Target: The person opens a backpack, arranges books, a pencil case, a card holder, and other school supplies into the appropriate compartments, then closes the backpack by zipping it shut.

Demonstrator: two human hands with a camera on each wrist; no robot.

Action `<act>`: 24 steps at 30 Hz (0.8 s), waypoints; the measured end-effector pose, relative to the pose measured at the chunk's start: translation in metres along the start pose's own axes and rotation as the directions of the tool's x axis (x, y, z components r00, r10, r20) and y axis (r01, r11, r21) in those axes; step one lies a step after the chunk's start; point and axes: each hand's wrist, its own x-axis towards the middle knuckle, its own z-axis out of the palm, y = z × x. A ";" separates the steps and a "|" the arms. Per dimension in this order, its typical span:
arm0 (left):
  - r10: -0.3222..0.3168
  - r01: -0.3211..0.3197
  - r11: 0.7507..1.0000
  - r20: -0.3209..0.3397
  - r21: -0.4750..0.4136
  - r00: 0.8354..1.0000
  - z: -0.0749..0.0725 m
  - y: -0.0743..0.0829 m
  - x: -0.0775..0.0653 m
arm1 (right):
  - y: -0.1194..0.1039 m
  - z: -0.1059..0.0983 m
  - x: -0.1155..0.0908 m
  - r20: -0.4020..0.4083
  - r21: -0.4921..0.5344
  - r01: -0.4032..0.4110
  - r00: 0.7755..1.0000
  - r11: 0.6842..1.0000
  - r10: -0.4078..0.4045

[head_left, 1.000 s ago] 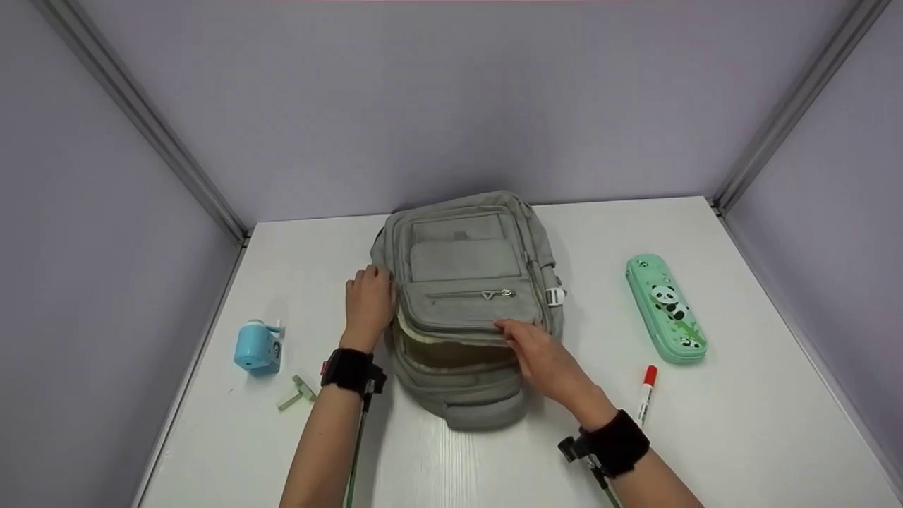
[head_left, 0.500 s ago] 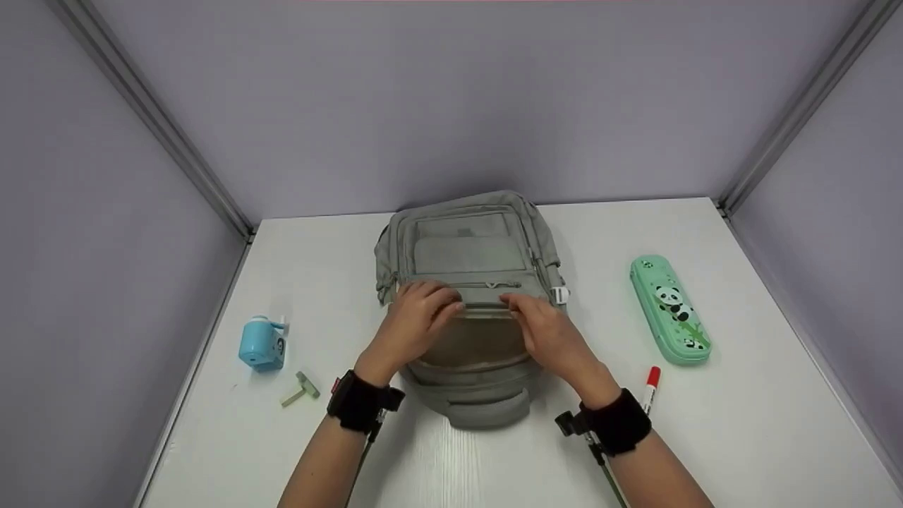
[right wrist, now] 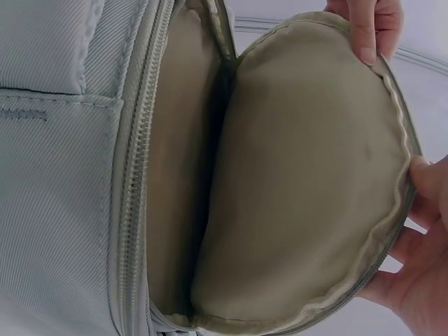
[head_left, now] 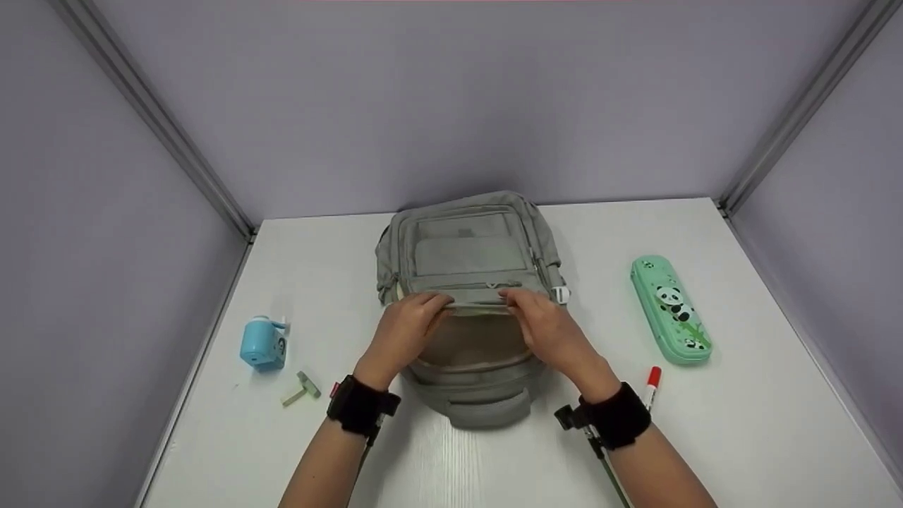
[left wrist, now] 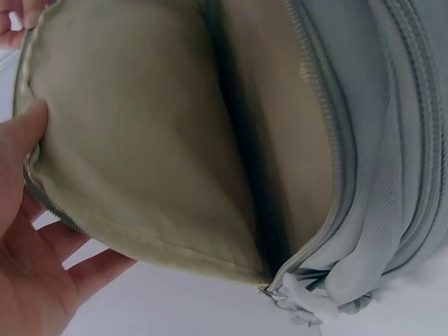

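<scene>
A grey backpack [head_left: 469,254] lies on the white table, its grab handle [head_left: 490,410] toward the person. Its main compartment is unzipped, and the front flap stands lifted, showing a beige lining [left wrist: 140,126]. At the flap's left part, my left hand [head_left: 402,335] pinches the zippered edge, thumb on the lining and fingers behind. My right hand [head_left: 557,339] pinches the same edge farther right, in the same manner. Between flap and back panel, the right wrist view shows the open pocket [right wrist: 178,168], with a dark gap at its bottom.
A blue crank pencil sharpener [head_left: 262,346] and a small green T-shaped piece [head_left: 309,385] are on the left of the table [head_left: 317,261]. To the right lie a mint pencil case [head_left: 659,317] with pandas and a red-capped marker [head_left: 653,384], partly behind the right wrist strap.
My left hand has moved from the backpack's left side to the flap's edge. The flap has been raised and folded away from the person, so the opening is wider. My right hand has stayed on the edge.
</scene>
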 end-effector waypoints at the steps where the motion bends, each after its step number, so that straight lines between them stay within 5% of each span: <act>1: 0.010 -0.010 1.000 -0.026 0.024 1.000 0.002 0.000 0.000 | 0.001 0.000 0.000 -0.001 -0.003 0.006 1.000 1.000 -0.006; 6: 0.032 -0.016 0.993 -0.140 0.115 0.990 0.009 0.000 0.003 | 0.006 -0.004 0.000 -0.042 -0.030 0.056 0.997 0.998 -0.058; 10: -0.010 0.039 0.991 -0.218 0.129 0.976 0.008 -0.002 0.007 | 0.013 -0.012 -0.004 -0.097 -0.053 0.048 0.994 0.997 -0.053; 16: -0.098 0.140 0.983 -0.305 0.119 0.947 -0.004 -0.008 0.024 | 0.027 -0.025 -0.017 -0.137 0.010 -0.126 0.983 0.992 0.126; 24: -0.227 0.257 0.964 -0.291 0.068 0.929 -0.020 -0.016 0.057 | 0.050 -0.042 -0.042 -0.118 0.012 -0.341 0.933 0.940 0.340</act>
